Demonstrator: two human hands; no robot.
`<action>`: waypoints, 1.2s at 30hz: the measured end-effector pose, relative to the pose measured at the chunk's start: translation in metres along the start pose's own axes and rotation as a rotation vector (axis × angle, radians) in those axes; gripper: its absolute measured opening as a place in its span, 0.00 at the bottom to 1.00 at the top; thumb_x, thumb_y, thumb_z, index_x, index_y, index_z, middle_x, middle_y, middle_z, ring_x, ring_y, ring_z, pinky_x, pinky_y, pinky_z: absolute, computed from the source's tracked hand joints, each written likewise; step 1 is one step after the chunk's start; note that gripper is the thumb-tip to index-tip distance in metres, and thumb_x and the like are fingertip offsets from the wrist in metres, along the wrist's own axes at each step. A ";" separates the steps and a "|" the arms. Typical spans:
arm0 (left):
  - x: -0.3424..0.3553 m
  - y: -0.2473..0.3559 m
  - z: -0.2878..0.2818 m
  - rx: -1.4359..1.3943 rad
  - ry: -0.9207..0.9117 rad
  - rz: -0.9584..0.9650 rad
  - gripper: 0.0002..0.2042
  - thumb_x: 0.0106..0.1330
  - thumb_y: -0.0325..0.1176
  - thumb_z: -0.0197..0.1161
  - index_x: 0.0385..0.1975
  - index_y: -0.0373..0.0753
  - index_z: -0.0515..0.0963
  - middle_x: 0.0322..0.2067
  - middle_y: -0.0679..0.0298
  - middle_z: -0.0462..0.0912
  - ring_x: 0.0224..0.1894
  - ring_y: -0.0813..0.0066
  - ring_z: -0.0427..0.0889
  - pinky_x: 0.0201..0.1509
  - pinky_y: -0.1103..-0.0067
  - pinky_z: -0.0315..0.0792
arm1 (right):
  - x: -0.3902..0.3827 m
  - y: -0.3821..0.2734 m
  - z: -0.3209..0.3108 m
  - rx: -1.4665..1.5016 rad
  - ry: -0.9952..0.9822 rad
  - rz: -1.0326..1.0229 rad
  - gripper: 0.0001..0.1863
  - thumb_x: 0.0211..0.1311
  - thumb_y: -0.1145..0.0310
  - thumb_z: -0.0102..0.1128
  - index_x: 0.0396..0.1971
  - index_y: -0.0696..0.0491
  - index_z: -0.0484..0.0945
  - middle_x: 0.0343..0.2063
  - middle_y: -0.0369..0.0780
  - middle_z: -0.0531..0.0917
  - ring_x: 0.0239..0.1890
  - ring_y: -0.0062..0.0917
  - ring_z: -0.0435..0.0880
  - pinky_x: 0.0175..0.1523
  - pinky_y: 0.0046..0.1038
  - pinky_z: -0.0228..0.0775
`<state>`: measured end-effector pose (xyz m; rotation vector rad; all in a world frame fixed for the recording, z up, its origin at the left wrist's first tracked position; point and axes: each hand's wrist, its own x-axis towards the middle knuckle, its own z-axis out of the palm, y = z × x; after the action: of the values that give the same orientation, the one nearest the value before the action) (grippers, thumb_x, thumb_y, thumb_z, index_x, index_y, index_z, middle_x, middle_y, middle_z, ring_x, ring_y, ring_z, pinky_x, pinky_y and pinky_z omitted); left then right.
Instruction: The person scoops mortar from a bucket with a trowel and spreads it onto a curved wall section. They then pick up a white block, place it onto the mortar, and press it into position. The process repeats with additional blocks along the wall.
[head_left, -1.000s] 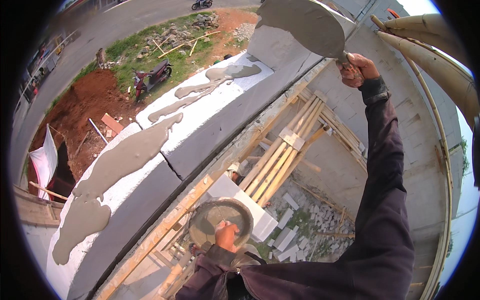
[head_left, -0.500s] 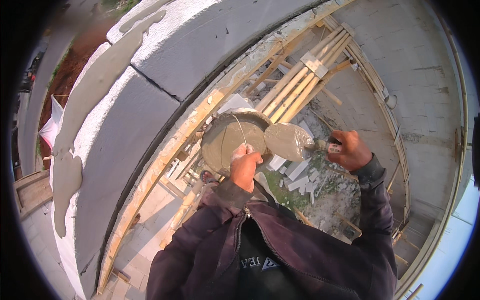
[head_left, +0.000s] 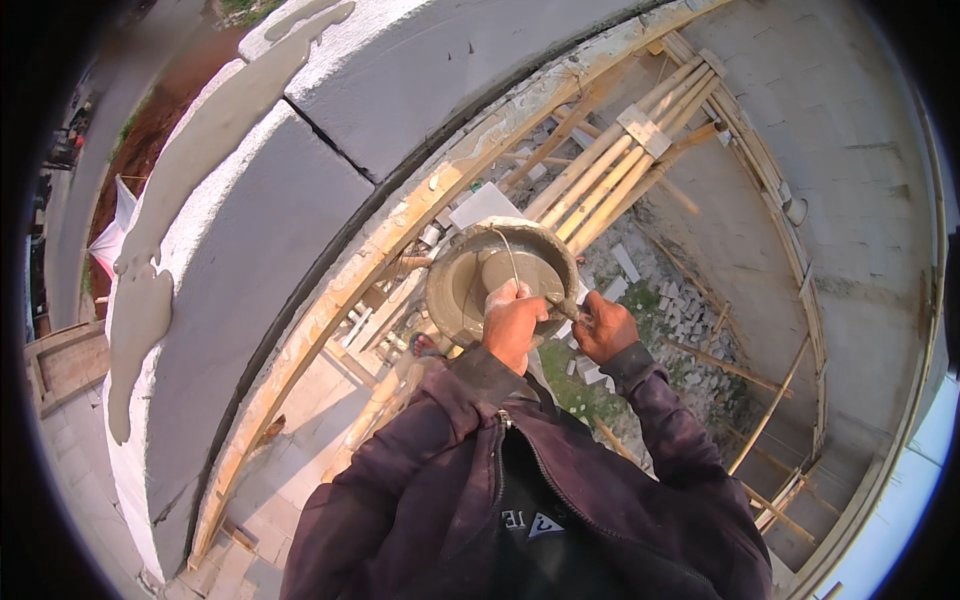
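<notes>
My left hand (head_left: 512, 328) is closed on the thin handle of a round bucket (head_left: 437, 296), held in front of my body. Wet grey mortar (head_left: 468, 275) lies inside it and coats its inner wall. To the right, my right hand (head_left: 604, 328) grips a trowel (head_left: 566, 307) smeared with mortar. The trowel's blade reaches into the bucket and is partly hidden by mortar and the rim. Left of the bucket runs a wall of white blocks (head_left: 250, 210) with a band of wet mortar (head_left: 205, 165) along its top.
A mortar-spattered wooden plank (head_left: 330, 290) runs beside the wall. Bamboo poles (head_left: 610, 170) reach away beyond the bucket. Far below, broken blocks (head_left: 690, 325) lie on the ground. Another block wall (head_left: 850, 200) curves along the right. A sandalled foot (head_left: 425, 345) shows below.
My right hand has moved left, bringing the mortar-loaded trowel from beside the bucket down into it. The bucket and my left hand appear slightly further right, as the whole view has shifted.
</notes>
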<state>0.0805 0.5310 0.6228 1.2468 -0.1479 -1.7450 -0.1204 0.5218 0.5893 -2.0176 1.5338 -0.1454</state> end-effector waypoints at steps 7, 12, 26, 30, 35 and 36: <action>-0.006 0.009 0.001 0.025 -0.006 0.002 0.09 0.49 0.20 0.55 0.25 0.43 0.65 0.24 0.71 0.67 0.26 0.82 0.64 0.31 0.81 0.56 | -0.018 0.023 -0.029 0.126 -0.024 0.133 0.18 0.47 0.65 0.67 0.35 0.57 0.73 0.27 0.52 0.82 0.33 0.53 0.81 0.36 0.45 0.72; -0.015 0.016 0.003 -0.051 0.040 0.015 0.09 0.49 0.19 0.55 0.24 0.42 0.65 0.22 0.72 0.65 0.23 0.83 0.62 0.28 0.82 0.55 | -0.008 0.011 -0.115 0.155 -0.004 0.052 0.16 0.47 0.68 0.71 0.34 0.59 0.77 0.21 0.42 0.78 0.26 0.24 0.73 0.35 0.32 0.68; 0.015 0.003 -0.021 -0.110 0.139 0.022 0.09 0.48 0.19 0.55 0.24 0.42 0.66 0.22 0.71 0.65 0.22 0.81 0.63 0.26 0.82 0.56 | 0.236 -0.124 -0.411 0.484 -0.172 -0.408 0.21 0.60 0.53 0.62 0.30 0.60 0.79 0.18 0.36 0.75 0.13 0.18 0.71 0.17 0.20 0.59; 0.023 -0.003 -0.033 -0.135 0.184 0.049 0.09 0.49 0.19 0.55 0.24 0.43 0.67 0.22 0.71 0.67 0.22 0.80 0.65 0.25 0.81 0.57 | 0.277 -0.089 -0.438 0.684 -0.311 -0.304 0.25 0.59 0.54 0.63 0.34 0.66 0.78 0.16 0.39 0.76 0.09 0.19 0.71 0.11 0.20 0.59; 0.027 -0.009 -0.049 -0.148 0.197 0.032 0.08 0.49 0.20 0.56 0.25 0.42 0.67 0.23 0.71 0.68 0.22 0.81 0.65 0.24 0.82 0.56 | 0.212 -0.031 -0.438 0.708 -0.245 -0.315 0.24 0.55 0.55 0.65 0.31 0.67 0.79 0.15 0.41 0.76 0.09 0.20 0.70 0.10 0.21 0.59; 0.027 -0.010 -0.051 -0.140 0.172 0.051 0.08 0.49 0.20 0.56 0.26 0.42 0.68 0.24 0.71 0.68 0.22 0.81 0.65 0.24 0.82 0.57 | 0.193 -0.026 -0.429 0.692 -0.228 -0.282 0.24 0.54 0.55 0.66 0.30 0.66 0.79 0.14 0.41 0.76 0.09 0.20 0.70 0.10 0.21 0.60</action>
<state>0.1143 0.5369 0.5751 1.2719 0.0423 -1.5692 -0.2177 0.1845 0.9036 -1.6009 0.8801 -0.4701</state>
